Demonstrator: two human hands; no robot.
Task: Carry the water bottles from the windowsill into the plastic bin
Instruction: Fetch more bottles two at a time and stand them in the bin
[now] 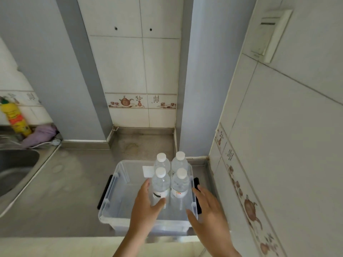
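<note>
A: Where are the edges, and where is there room?

B: The clear plastic bin (pixel 118 191) sits on a steel counter (pixel 70 182), its near wall close to the counter's front lip. Black handles (pixel 105 191) clip both short sides. The right side is tight: the tiled wall (pixel 278 145) runs just beside the bin's right handle. Bare counter lies open to the left, as far as the sink (pixel 14 169), and behind the bin into a recess between two grey-blue pillars. Inside the bin, the left half of the floor is free.

A: And the bottles?

B: Four water bottles (pixel 161 182) stand upright in the bin's right half, two behind and two in front, packed close together. All are clear with white screw caps; the front pair show pale labels low on the body, one with a dark band. A white sticker (pixel 147 171) shows on the bin's far wall beside them.

A: The hands?

B: The left hand (pixel 146 206) is spread open over the bin, thumb near the front left bottle's lower part; whether it touches cannot be told. The right hand (pixel 207 210) is also open, fingers spread above the bin's right rim, apart from the bottles. Neither holds anything.

A: Anything else nearby?

B: A yellow bottle (pixel 15 119) and a purple cloth (pixel 42 135) lie behind the sink, well apart.
</note>
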